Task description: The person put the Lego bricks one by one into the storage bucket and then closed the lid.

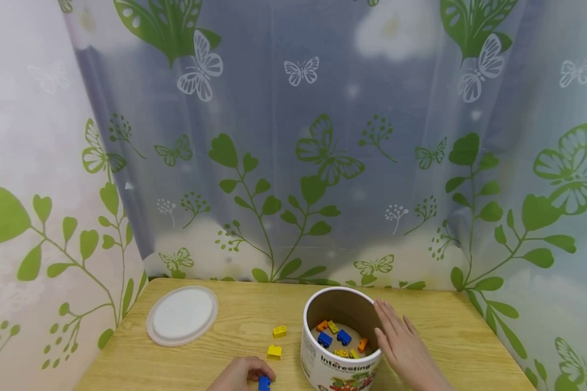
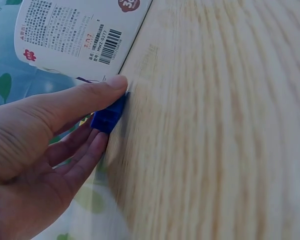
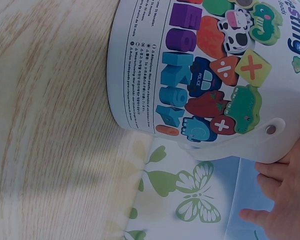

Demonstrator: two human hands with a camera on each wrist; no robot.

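My left hand (image 1: 238, 374) pinches a blue toy brick (image 1: 264, 383) at the table's near edge, left of a white cardboard bucket (image 1: 309, 355). In the left wrist view the thumb lies over the blue brick (image 2: 107, 118), with fingers beneath, close to the tabletop. My right hand (image 1: 406, 350) lies with extended fingers against the bucket's right side, fingertips at the rim. Inside the bucket are several blue, orange and yellow bricks (image 1: 343, 337). Two yellow bricks (image 1: 274, 352) rest on the table between the left hand and the bucket's far left.
A round white lid (image 1: 182, 315) lies flat at the table's back left. The wooden table (image 1: 244, 309) ends against a patterned curtain (image 1: 274, 217) at the back, with more curtain on both sides. A white handle strap (image 3: 240, 155) hangs on the bucket's side.
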